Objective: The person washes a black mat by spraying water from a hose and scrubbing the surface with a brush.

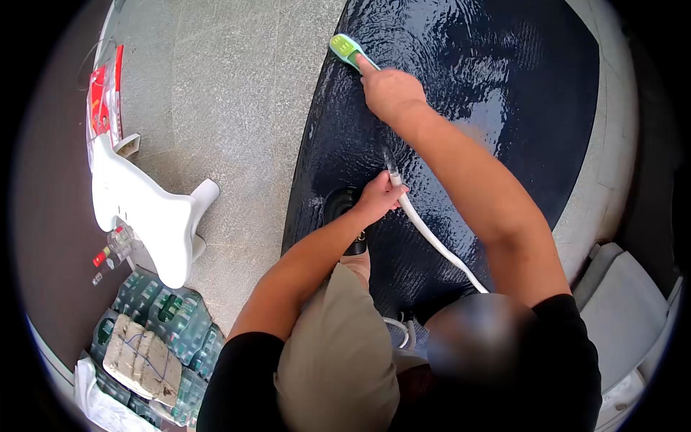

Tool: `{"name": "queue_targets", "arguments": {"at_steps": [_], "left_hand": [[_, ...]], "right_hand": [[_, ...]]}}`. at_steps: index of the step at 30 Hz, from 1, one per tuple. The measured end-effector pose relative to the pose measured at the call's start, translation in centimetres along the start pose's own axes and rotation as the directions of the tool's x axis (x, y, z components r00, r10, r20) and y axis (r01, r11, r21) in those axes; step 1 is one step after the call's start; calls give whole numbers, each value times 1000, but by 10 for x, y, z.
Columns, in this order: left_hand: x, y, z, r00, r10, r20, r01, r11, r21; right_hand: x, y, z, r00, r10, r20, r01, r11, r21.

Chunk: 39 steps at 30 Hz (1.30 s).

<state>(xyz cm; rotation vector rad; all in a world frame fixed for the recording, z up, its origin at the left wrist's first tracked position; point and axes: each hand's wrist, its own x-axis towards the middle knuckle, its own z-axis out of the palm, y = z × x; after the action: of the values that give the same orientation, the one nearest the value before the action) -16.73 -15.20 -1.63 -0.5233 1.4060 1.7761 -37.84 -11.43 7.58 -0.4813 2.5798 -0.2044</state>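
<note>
My right hand (392,90) is closed round the handle of a green and light blue brush (346,49), near the left edge of a wet dark mat (547,86). Below it, my left hand (378,198) grips a white hose (432,236) close to its end. Water comes out of the hose's mouth onto the mat, and ripples spread over the surface. The brush's underside is hidden. A black shoe (341,204) stands on the mat beside my left hand.
A white plastic stool (147,209) lies at the left on the tiled floor (223,93). Packs of bottles (169,309) with a beige bundle (142,358) on top are at the lower left. A grey chair-like object (626,306) stands at the lower right.
</note>
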Motion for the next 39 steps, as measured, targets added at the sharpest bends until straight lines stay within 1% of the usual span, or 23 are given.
{"name": "queue_targets", "arguments": {"at_steps": [3, 5, 6, 7, 8, 9, 11, 12, 13, 15, 16, 17, 19, 20, 22, 23, 25, 27, 29, 33, 35, 37, 39], "left_hand": [[-5, 12, 1, 1000, 8, -30, -7, 999, 49], [-5, 6, 2, 999, 34, -31, -32, 997, 64], [-4, -1, 3, 998, 49, -37, -46, 996, 79], [-4, -5, 3, 997, 65, -42, -61, 994, 95], [-6, -5, 5, 995, 88, -43, -82, 988, 132], [-9, -5, 5, 995, 89, -40, -83, 987, 137], [-14, -2, 6, 999, 34, -36, -20, 943, 332], [-16, 1, 6, 999, 36, -29, -20, 911, 412], [-17, 0, 9, 999, 44, -27, -29, 913, 406], [-15, -8, 12, 993, 90, -76, -45, 884, 466], [-12, -20, 14, 985, 123, -117, -42, 843, 536], [-10, -29, 16, 986, 120, -117, -41, 847, 530], [-10, -41, 24, 972, 137, -189, -60, 930, 363], [-11, -38, 28, 974, 134, -181, -61, 931, 360], [-22, -30, 37, 981, -158, -110, 159, 987, -3], [-23, -34, 40, 981, -165, -100, 166, 986, -4], [-25, -47, 47, 993, -105, 44, 108, 991, -74], [-27, -52, 49, 995, -74, 72, 76, 997, -23], [-30, -54, 48, 993, -40, 107, 36, 999, 37], [-31, -62, 44, 997, -46, 67, 37, 991, 127], [-32, -68, 42, 1000, 21, 12, -23, 975, 220], [-30, -67, 43, 997, -53, 49, 44, 985, 170], [-34, -59, 47, 988, -140, 58, 139, 990, 28]], "right_hand": [[-68, -18, 22, 963, -93, 253, 126, 985, -118], [-57, -4, 27, 976, -119, 182, 138, 986, -96], [-39, 8, 21, 986, -152, 68, 157, 984, -83], [-16, 16, 20, 994, -89, -62, 85, 994, -75], [3, 17, -5, 998, 36, -45, -39, 998, -59], [32, 29, -6, 989, 119, -92, -122, 992, -18], [54, 36, -20, 948, 277, -160, -266, 960, 83], [52, 37, -15, 943, 287, -169, -268, 955, 123], [44, 34, -9, 939, 295, -178, -268, 950, 160], [7, 26, 7, 963, 268, -16, -261, 951, 165], [-17, 23, 19, 976, 218, 16, -218, 965, 145], [-45, 23, 33, 984, 170, 53, -175, 976, 129], [-96, 23, 59, 978, 149, 144, -169, 976, 138], [-107, 30, 62, 977, 157, 147, -177, 975, 134], [-127, 47, 64, 987, 72, 142, -84, 993, 84], [-118, 61, 62, 992, 94, 86, -96, 995, 24], [-85, 82, 51, 971, 229, -65, -223, 971, 84], [-53, 93, 41, 914, 382, -134, -360, 919, 161], [-66, 79, 47, 913, 389, -126, -362, 912, 193], [-168, 59, 87, 925, 362, 113, -378, 908, 181], [-219, 63, 100, 933, 330, 142, -351, 922, 163], [-235, 72, 100, 936, 310, 167, -336, 929, 158], [-214, 89, 91, 955, 296, 33, -297, 954, 30]]}}
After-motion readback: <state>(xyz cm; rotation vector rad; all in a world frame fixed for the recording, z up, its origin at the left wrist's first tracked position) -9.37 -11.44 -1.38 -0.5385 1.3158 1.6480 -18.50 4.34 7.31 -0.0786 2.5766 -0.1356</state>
